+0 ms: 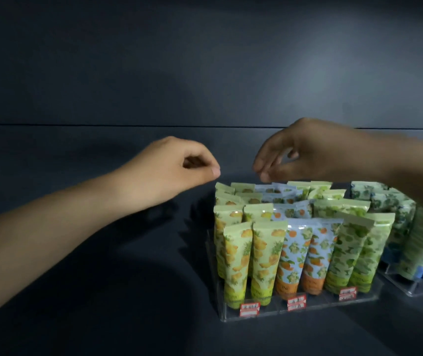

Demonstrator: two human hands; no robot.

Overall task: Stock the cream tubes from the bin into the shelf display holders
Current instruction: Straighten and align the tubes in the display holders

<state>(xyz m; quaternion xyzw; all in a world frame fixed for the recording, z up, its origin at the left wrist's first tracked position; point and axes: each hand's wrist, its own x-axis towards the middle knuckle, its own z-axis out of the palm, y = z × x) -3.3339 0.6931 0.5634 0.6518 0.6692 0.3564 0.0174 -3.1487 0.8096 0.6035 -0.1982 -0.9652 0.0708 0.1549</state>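
The cream tubes (295, 253) stand cap-down in a clear display holder (308, 312) on the dark shelf (128, 291), in yellow, blue and green columns packed edge to edge from front lip to back row; red price labels (296, 303) sit along the front edge; the left hand (179, 170) hovers just beside the holder's back left corner, fingers curled, thumb meeting forefinger, gripping nothing visible; the right hand (308, 152) hangs above the back row, relaxed and empty, its fingertips (264, 176) just over a blue tube's crimp, contact unclear; bare shelf spreads left of the holder; a second holder (410, 291) stands just beside it on the right.
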